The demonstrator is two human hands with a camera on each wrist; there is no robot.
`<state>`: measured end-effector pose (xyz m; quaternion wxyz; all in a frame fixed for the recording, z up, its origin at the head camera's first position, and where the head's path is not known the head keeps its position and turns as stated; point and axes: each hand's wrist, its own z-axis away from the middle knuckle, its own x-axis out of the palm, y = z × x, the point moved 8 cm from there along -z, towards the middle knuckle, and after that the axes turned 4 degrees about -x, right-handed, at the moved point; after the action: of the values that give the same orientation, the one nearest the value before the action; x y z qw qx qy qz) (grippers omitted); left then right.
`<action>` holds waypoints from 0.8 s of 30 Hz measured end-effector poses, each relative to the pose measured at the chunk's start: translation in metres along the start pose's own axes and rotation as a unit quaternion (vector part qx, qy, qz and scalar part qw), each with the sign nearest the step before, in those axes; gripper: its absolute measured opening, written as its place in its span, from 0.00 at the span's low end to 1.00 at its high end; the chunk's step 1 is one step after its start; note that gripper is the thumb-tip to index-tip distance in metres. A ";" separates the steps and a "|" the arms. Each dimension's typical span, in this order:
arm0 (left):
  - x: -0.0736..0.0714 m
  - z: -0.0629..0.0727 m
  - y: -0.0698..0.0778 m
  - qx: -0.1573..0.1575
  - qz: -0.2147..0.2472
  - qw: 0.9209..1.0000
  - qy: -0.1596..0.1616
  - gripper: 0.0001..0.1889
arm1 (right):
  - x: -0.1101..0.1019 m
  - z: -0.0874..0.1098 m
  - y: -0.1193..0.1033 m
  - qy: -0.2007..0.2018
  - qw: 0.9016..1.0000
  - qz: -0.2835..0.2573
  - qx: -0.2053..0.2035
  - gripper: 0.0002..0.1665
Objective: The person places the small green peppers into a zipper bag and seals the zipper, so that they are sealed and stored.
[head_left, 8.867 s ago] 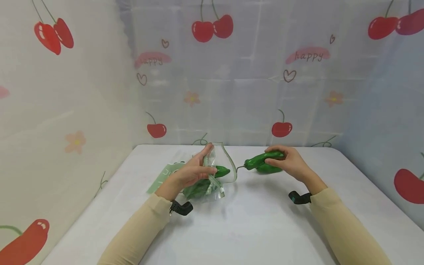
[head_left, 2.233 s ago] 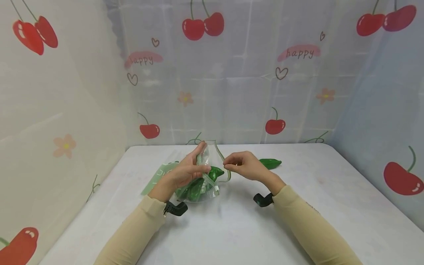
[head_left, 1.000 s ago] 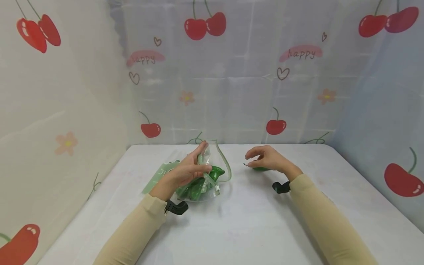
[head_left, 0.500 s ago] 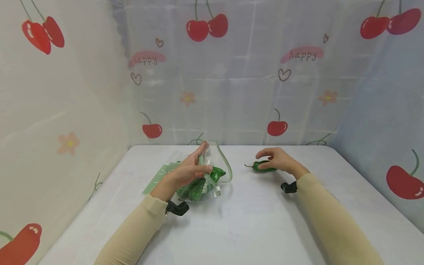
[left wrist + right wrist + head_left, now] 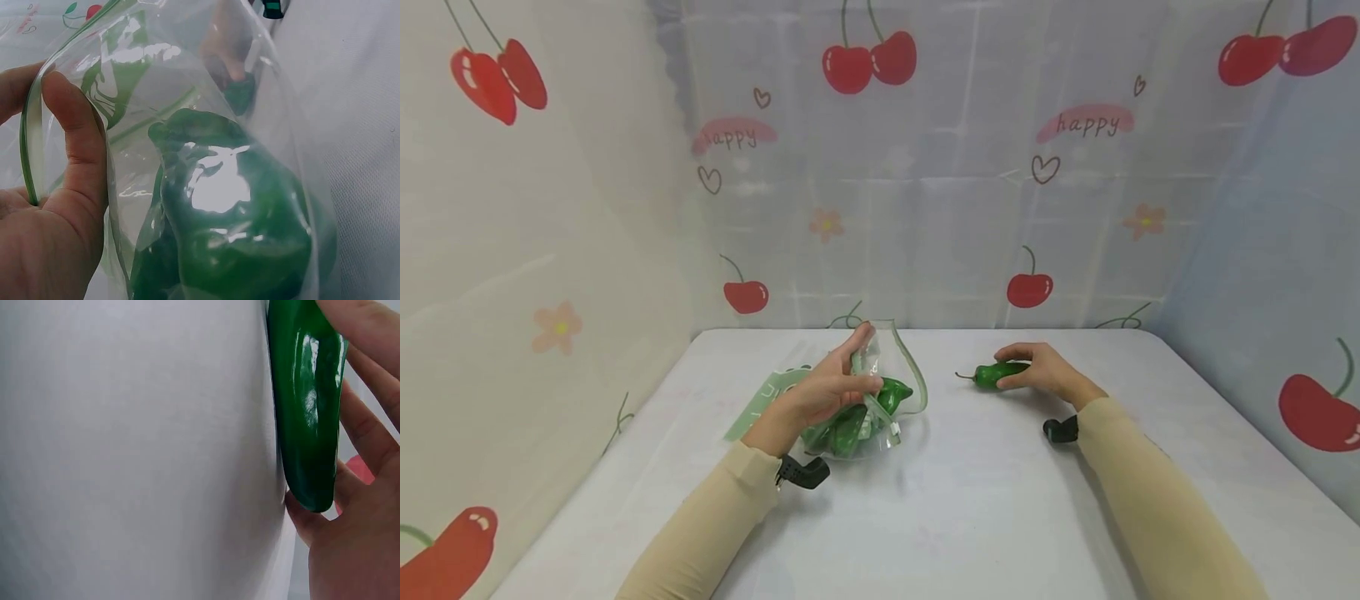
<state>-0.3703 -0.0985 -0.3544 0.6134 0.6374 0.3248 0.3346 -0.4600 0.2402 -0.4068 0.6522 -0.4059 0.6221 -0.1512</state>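
Observation:
My left hand (image 5: 827,385) holds the rim of a clear zip bag (image 5: 275,81), keeping its mouth spread toward the right. Inside the bag lie several green peppers (image 5: 244,219), seen through the shiny plastic; one tip pokes toward the opening. At the right, my right hand (image 5: 1047,371) has its thumb and fingers on either side of a long green chili pepper (image 5: 988,375) that lies on the table, stem pointing left. From the right wrist view, the chili pepper (image 5: 309,406) sits between the fingers (image 5: 365,428) and thumb, close along the white surface.
Green printing with white letters shows on the flat part of the bag, left of my hand. The white table (image 5: 925,517) ends at a cherry-patterned curtain (image 5: 910,208) behind and at both sides. Each wrist wears a black camera (image 5: 805,472).
A chili pepper carried earlier by my right hand is now in the bag. The right hand has since gone back right and closed round the remaining one. The left hand keeps its hold.

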 end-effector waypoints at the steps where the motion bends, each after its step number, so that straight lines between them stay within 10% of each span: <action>1: 0.000 0.000 0.000 0.001 0.000 1.000 0.000 0.56 | 0.000 0.000 0.000 0.001 1.000 0.003 -0.001 0.38; 24: 0.000 0.001 -0.001 -0.001 -0.006 1.000 0.007 0.57 | 0.003 0.005 0.016 -0.006 0.999 0.024 0.034 0.39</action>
<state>-0.3696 -0.0990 -0.3550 0.6136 0.6323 0.3330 0.3358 -0.4601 0.2492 -0.4211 0.6730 -0.3693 0.6219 -0.1545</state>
